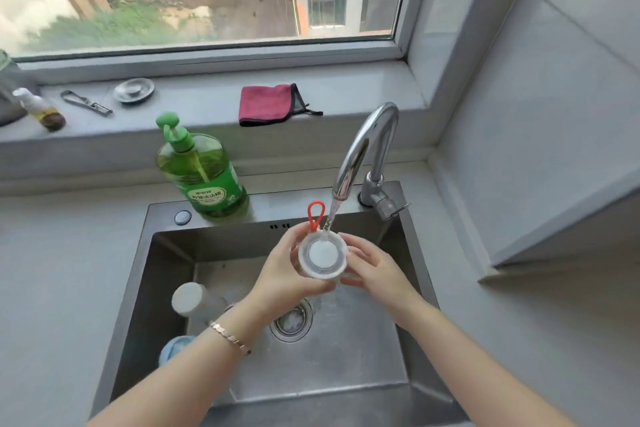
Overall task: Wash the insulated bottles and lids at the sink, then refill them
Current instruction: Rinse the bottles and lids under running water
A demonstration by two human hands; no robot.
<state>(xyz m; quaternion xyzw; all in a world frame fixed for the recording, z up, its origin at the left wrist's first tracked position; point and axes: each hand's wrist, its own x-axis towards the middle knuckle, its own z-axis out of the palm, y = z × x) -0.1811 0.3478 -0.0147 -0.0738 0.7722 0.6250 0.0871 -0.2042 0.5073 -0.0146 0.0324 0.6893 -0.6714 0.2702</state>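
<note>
Left hand (287,267) cups lid (322,255) from left, right hand (372,269) pinches its right rim; both grips closed on it. Lid over sink (138,274) middle, hollow side up toward camera, loop (315,215) pointing to back edge (under tap (363,146) stream). Bottle (194,298) lies at sink's left, nearer left hand.

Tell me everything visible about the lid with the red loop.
The lid is round, white, apparently plastic, its hollow underside facing the camera: an outer rim around a raised white centre disc. A red loop sticks up from its far edge. The left hand and right hand hold it over the sink, tap water striking its top edge.
</note>
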